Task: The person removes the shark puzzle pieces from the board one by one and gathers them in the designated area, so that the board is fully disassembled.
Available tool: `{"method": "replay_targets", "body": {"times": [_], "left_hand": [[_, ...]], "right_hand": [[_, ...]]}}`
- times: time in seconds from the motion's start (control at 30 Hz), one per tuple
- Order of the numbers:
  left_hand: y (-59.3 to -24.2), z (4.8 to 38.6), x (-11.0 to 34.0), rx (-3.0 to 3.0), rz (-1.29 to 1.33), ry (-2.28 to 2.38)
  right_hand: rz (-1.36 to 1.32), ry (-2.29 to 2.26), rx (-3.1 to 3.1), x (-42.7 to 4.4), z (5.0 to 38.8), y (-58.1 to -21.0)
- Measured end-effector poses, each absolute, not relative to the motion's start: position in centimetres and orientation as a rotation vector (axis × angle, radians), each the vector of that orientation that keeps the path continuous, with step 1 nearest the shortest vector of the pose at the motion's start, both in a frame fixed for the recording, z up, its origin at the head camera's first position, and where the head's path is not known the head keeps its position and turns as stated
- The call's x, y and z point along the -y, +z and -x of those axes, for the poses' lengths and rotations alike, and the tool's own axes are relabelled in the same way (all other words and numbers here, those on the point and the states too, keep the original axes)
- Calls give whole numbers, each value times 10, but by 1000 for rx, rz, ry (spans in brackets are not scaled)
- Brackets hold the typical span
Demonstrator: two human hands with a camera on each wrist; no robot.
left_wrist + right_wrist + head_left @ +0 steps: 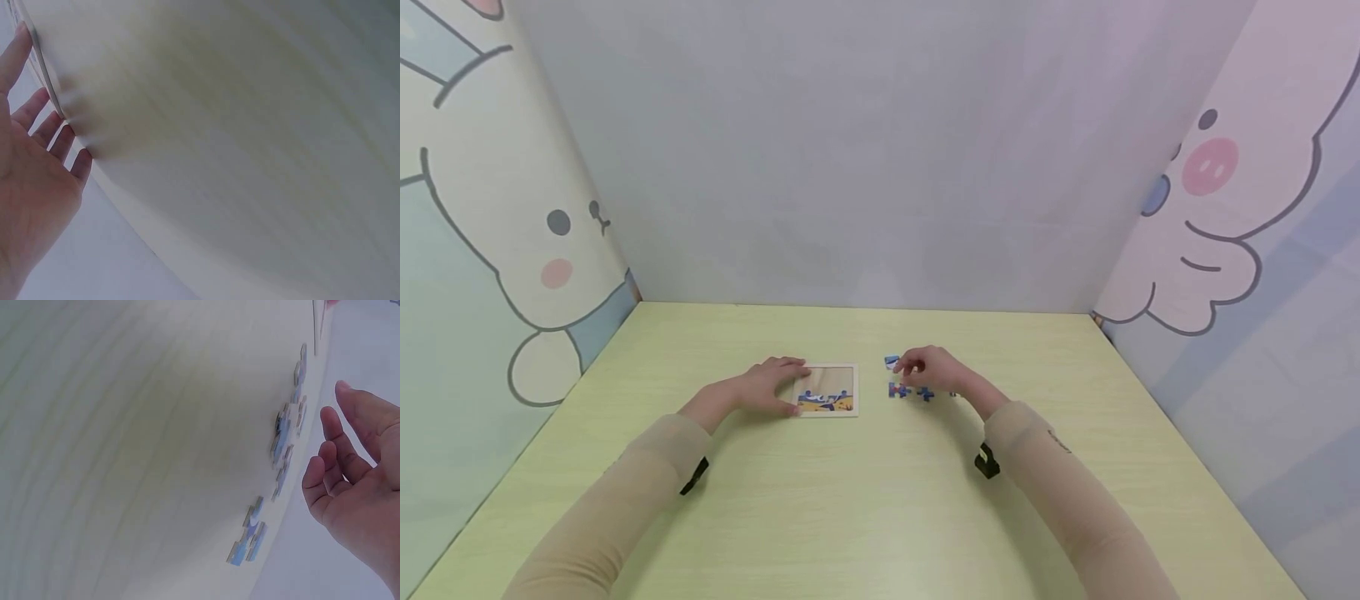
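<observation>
A small wooden puzzle tray (823, 378) lies on the table, with joined picture pieces (826, 403) along its near side and bare wood at its far side. My left hand (767, 387) rests at the tray's left side, thumb at the near corner and fingers at the far corner. In the left wrist view its fingertips touch the tray edge and tabletop. Over loose jigsaw pieces (897, 390) right of the tray hovers my right hand (928, 367). The right wrist view shows its fingers loosely bent, holding nothing, apart from the pieces (281, 434).
One blue-and-white piece (891, 362) lies beyond the other loose ones, near the right fingertips. More pieces (250, 534) lie partly under the right hand and wrist. A grey curtain (865, 167) closes off the table's (850, 517) far edge, with cartoon-printed curtains at both sides.
</observation>
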State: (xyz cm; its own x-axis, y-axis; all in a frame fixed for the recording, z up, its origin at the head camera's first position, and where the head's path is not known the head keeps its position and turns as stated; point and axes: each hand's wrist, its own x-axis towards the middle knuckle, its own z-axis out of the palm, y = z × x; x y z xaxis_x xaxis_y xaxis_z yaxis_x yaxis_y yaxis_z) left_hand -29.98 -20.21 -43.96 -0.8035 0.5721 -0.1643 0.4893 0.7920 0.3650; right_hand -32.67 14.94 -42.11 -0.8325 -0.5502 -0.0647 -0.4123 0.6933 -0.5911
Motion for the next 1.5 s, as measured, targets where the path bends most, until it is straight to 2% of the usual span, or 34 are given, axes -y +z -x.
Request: {"method": "replay_targets", "body": {"times": [0.27,0.63,1.23,1.5], "left_hand": [[-438,298,203,-2710,-827,475],[-437,297,201,-2724,-845,460],[-439,300,200,-2719,-827,446],[-439,300,201,-2718,-822,449]], "right_hand": [[848,-884,-2647,-134,320,-410],[917,-895,-2670,-110,315,-413],[923,-674,-2649,-65,313,-427],[845,-622,-2654,-56,311,-430]]}}
